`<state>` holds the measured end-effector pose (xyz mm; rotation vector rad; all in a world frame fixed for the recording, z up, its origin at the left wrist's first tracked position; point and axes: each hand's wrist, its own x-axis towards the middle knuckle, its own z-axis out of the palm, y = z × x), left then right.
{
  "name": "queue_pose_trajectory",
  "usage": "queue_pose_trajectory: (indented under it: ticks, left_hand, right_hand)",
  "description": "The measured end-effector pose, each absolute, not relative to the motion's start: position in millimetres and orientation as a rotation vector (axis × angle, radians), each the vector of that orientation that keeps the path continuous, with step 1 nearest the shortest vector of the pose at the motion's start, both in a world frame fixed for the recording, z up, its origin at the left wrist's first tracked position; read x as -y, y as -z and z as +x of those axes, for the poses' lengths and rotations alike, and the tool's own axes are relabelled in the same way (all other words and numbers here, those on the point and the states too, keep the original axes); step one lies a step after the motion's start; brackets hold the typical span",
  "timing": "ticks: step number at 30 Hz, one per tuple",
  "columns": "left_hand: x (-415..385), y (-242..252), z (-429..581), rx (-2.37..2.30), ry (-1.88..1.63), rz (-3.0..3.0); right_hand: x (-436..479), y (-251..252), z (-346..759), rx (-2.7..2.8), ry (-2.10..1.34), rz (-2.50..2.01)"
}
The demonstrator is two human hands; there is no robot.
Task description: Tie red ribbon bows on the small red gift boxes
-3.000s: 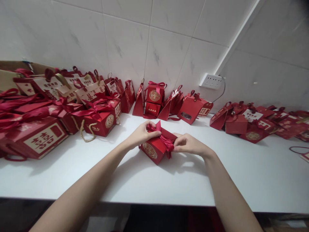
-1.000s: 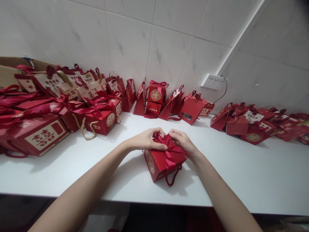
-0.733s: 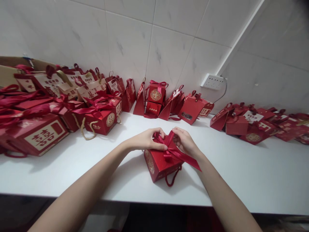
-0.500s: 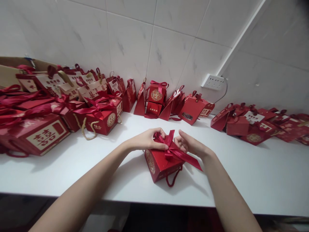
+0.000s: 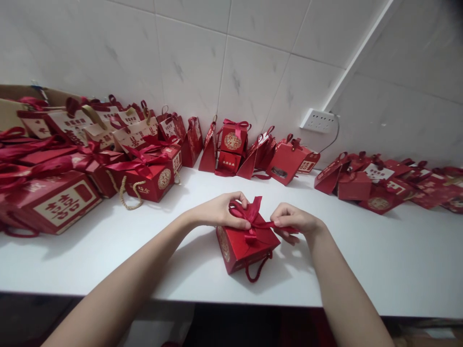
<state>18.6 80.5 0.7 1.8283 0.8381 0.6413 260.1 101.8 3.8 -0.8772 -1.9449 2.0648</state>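
A small red gift box [image 5: 241,247] with a gold emblem on its side sits on the white counter [image 5: 181,260] in front of me. A dark red satin ribbon [image 5: 253,219] is half tied into a bow on its lid. My left hand [image 5: 220,210] pinches the ribbon loop at the box's far left corner. To the right of the box, my right hand [image 5: 294,221] is closed on the ribbon's tail and holds it taut. A red cord handle [image 5: 257,272] hangs from the box's front.
Many red gift boxes and bags [image 5: 144,168] with ribbons line the tiled wall, piled highest at the left [image 5: 50,202] and spread along the right [image 5: 379,190]. A white power socket [image 5: 318,120] with a cable is on the wall. The counter's front edge runs just below the box.
The box was turned and brought closer. My right hand let go of the bow's centre, moved right and took the loose tail, pulling it sideways. My left hand kept its pinch.
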Motion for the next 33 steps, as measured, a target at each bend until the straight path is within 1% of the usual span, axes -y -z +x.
queue_pose_trajectory:
  ticks: [3, 7, 10, 15, 19, 21, 22, 25, 26, 27, 29, 33]
  left_hand:
    - [-81.5, 0.1, 18.2, -0.841, -0.633, 1.856]
    - [-82.9, 0.6, 17.9, -0.820, -0.632, 1.859]
    - [-83.8, 1.1, 17.8, -0.793, -0.646, 1.861]
    - [-84.9, 2.4, 17.5, -0.791, -0.666, 1.888]
    - [-85.1, 2.9, 17.9, -0.787, -0.669, 1.907]
    - [-85.1, 2.7, 17.6, -0.771, -0.699, 1.927]
    - [-85.2, 2.4, 17.0, -0.762, -0.719, 1.939]
    - [-85.7, 0.5, 13.2, -0.701, -0.720, 1.943]
    - [-86.1, -0.4, 11.4, -0.666, -0.696, 1.934]
    - [-86.5, -1.4, 9.4, -0.629, -0.672, 1.922]
    - [-87.5, -2.9, 6.0, -0.572, -0.647, 1.901]
    - [-90.1, -3.4, 3.1, -0.559, -0.676, 1.893]
  right_hand:
    - [-108.6, 4.1, 262.5, 1.911, -2.099, -0.822]
    - [-116.2, 16.0, 269.2, 1.830, -2.178, -0.613]
    - [-118.7, 23.7, 275.5, 1.753, -2.172, -0.517]
    - [-122.6, 30.1, 283.5, 1.733, -2.141, -0.537]
    - [-127.3, 20.0, 282.7, 1.708, -2.022, -0.662]
    - [-123.1, 8.1, 276.9, 1.648, -1.802, -0.773]
    - [-117.2, 1.4, 272.4, 1.623, -1.593, -0.845]
    - [-83.1, -15.0, 254.2, 1.663, -0.776, -0.985]
    - [-67.9, -17.7, 247.4, 1.761, -0.607, -0.962]
    - [-52.6, -18.5, 240.8, 1.880, -0.496, -0.899]
    - [-26.1, -15.1, 228.8, 2.076, -0.386, -0.849]
    - [-3.7, 1.9, 212.3, 2.115, -0.295, -0.883]
